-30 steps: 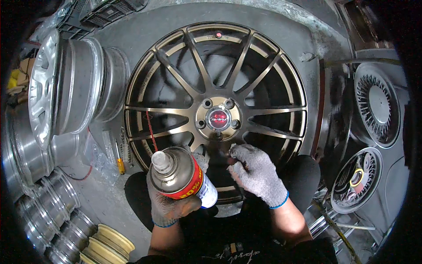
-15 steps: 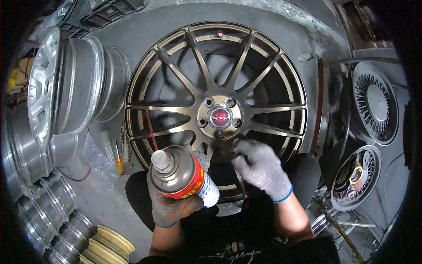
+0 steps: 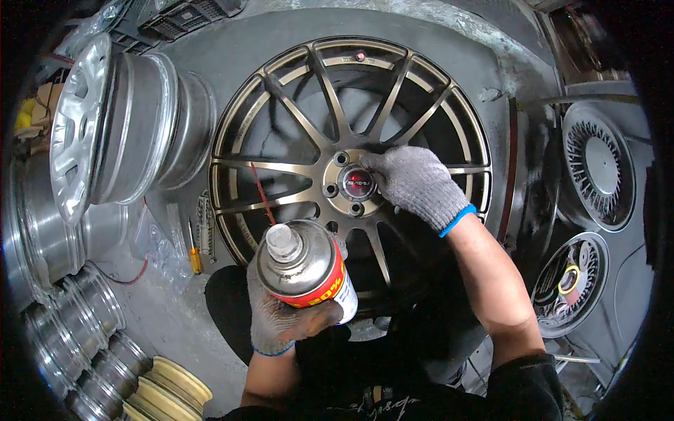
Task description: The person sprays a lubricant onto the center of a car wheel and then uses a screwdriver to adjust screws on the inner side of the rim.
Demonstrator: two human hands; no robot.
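Observation:
My gloved left hand grips an aerosol can with a red-and-yellow band; a thin red tube reaches up from beside its top. Before me lies a large bronze multi-spoke wheel with a red centre cap. My gloved right hand is at the upper right of the hub, its curled fingertips touching it around a lug hole; whatever they may hold is hidden.
Silver rims are stacked left, with cream rims at lower left. A yellow-handled screwdriver lies left of the wheel. Two wire-spoke rims stand right, one holding small items. Dark crates sit at the back.
My right hand has moved up from the lower spokes to the hub, with more forearm showing. My left hand and the can have shifted slightly up and right.

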